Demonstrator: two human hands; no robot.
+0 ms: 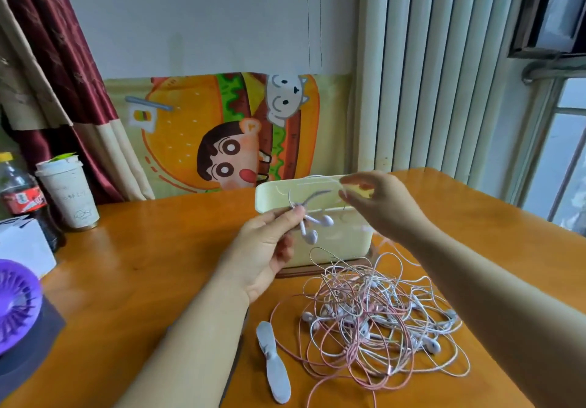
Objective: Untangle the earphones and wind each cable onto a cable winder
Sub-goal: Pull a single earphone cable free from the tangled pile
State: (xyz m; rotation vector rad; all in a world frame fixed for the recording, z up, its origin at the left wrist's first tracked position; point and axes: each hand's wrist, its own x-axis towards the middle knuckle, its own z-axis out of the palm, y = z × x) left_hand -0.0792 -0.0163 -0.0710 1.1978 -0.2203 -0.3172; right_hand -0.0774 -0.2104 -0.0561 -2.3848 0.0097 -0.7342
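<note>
Orange-brown wood of the table [152,249] lies bare between the paper cup [69,198] and the left forearm, and again past the right forearm toward the rounded far corner. The far edge meets a cartoon burger cloth [222,128]. A purple fan [16,303] crowds the near left edge. Raised before a pale yellow box [333,246], the left hand [263,252] pinches a pair of white earphones [326,220] between thumb and fingers, buds dangling. The right hand [371,201], fingers curled, nips a small yellow piece [361,190], too blurred to name. The pink and white earphone tangle [374,322] sits below the box, a grey cable winder [273,365] flat just beside it. The cola bottle [23,200] wears a red label, and its lettering and the cup's faint print are unreadable.
</note>
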